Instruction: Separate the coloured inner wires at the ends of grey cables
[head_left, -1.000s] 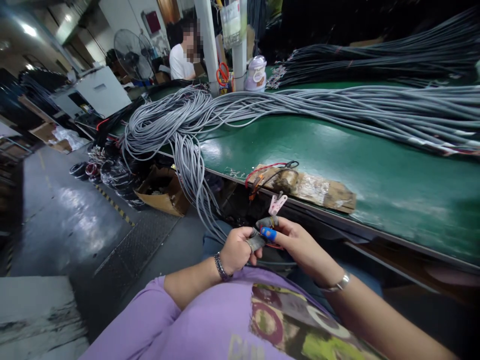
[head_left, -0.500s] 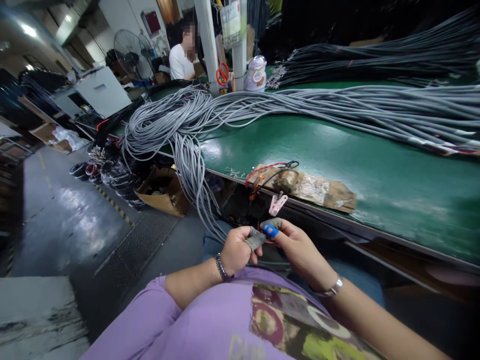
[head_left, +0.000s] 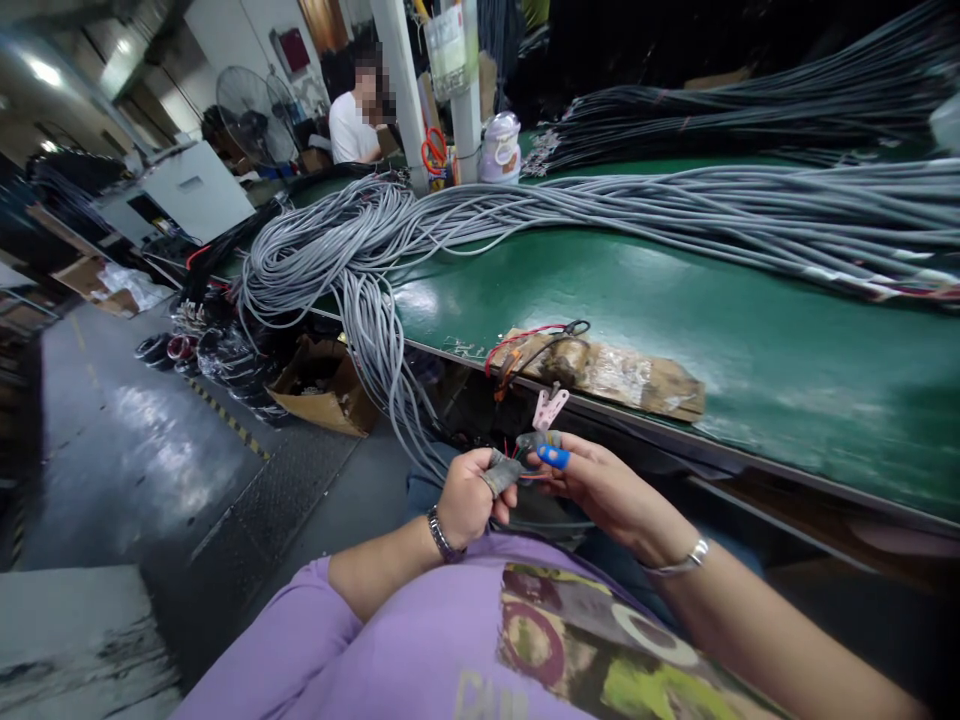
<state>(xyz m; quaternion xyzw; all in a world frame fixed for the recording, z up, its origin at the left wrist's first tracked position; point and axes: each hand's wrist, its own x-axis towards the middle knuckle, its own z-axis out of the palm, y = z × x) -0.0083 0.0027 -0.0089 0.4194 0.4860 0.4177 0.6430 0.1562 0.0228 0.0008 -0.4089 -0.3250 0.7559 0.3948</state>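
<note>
Now your left hand (head_left: pixel 471 500) stays closed on the thin coloured wires (head_left: pixel 534 477), which show more clearly between your hands as your right hand (head_left: pixel 600 482) shifts, its pinch unclear, so they look better separated.

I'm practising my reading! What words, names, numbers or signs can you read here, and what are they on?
No word or number can be read for sure.
Purple shirt: pale letters at the picture's bottom edge, partly cut off and too unclear to spell out.
Purple-and-white tub: front marking too blurred to read.
Hanging pouch: printing too small and blurred.
Dark red panel: too far away to read any writing.
</note>
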